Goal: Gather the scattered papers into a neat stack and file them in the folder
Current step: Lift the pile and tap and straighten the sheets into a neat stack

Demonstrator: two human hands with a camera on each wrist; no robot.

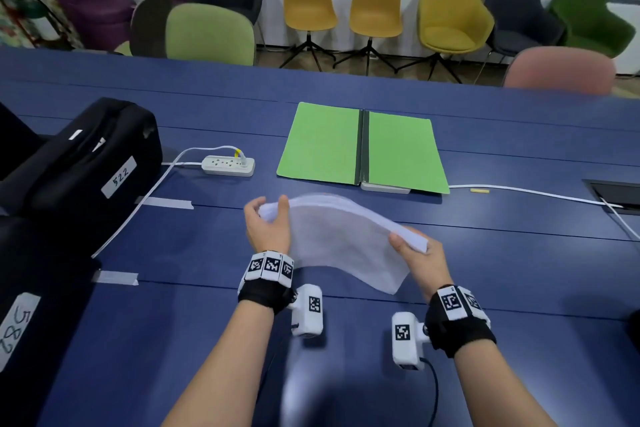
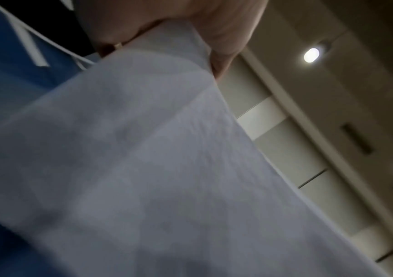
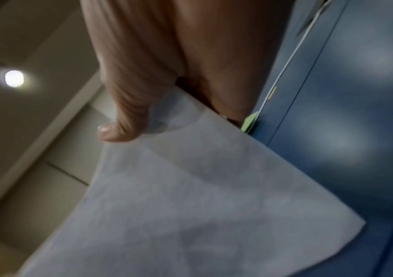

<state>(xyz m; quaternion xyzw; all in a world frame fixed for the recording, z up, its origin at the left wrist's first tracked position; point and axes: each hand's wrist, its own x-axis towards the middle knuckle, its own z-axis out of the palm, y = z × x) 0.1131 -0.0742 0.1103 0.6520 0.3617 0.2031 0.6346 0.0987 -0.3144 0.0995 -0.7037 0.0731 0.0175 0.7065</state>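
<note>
Paper stack (image 1: 341,236) held up off the blue table (image 1: 485,288), bowed upward in the middle, one end in each hand. Left hand (image 1: 268,227) curled round the left end, thumb on top and fingers beneath. Right hand (image 1: 420,262) pinching the right end, thumb (image 3: 119,105) pressed on the top sheet, fingers under. Green folder (image 1: 362,147) lying open and flat farther back on the table, just beyond the papers, apart from them. White power strip (image 1: 228,165) left of the folder, its cable trailing toward the near left past black cases (image 1: 79,166) with handwritten number labels. Row of coloured chairs (image 1: 375,0) behind the far edge.
</note>
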